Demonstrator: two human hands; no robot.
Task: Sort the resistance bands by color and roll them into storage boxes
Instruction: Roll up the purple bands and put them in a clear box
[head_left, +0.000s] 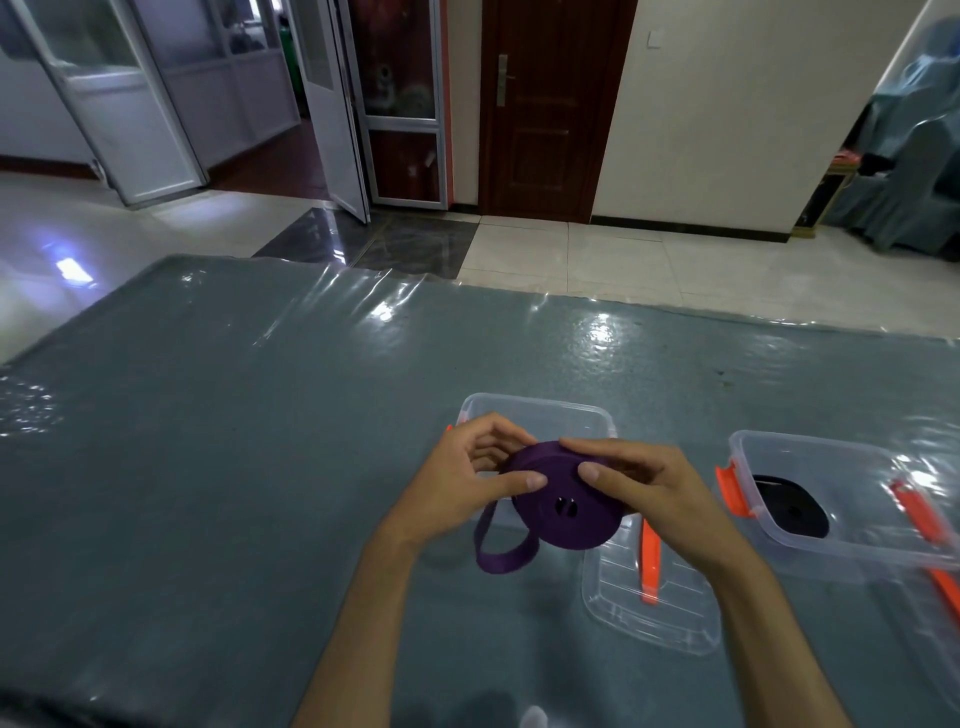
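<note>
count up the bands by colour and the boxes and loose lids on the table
purple band: 1, gripped by the left hand and right hand
black band: 1, in the right box
clear boxes: 2, the other behind the hands
loose lid: 1
total: 5

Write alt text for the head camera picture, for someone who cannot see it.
Two bare hands, left hand and right hand, hold a nearly rolled purple resistance band above an open clear box, its loose end hanging down. To the right, another clear box holds a rolled black band, on a grey-blue table.
</note>
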